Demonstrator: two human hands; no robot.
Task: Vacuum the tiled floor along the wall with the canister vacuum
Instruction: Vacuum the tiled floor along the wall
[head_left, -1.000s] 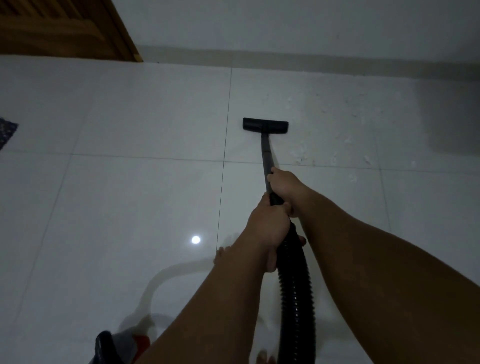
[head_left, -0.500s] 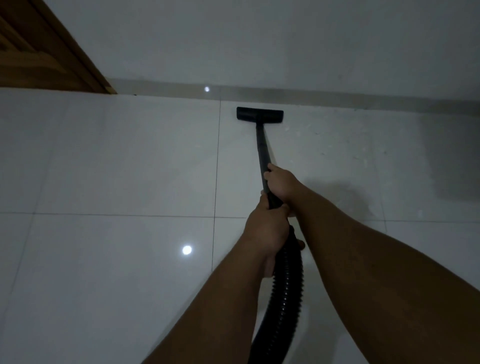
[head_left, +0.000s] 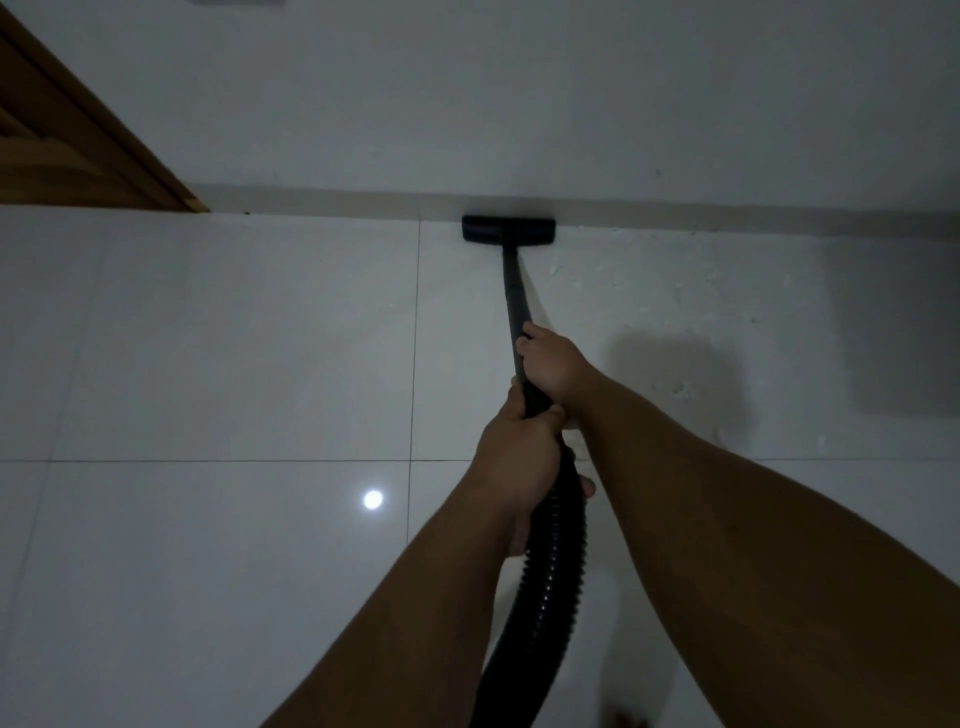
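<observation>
Since half a second ago the nozzle (head_left: 508, 230) has slid forward and now sits against the skirting (head_left: 675, 212). Both arms reach out: the left hand (head_left: 519, 457) grips the wand (head_left: 515, 301) where the hose (head_left: 550, 561) joins, the right hand (head_left: 550, 364) grips just beyond. White specks, perhaps crumbs, lie on the floor (head_left: 208, 338) right of the nozzle.

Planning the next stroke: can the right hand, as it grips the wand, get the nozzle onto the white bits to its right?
Probably yes: the right hand grips the wand, and bare tile separates nozzle from bits.
</observation>
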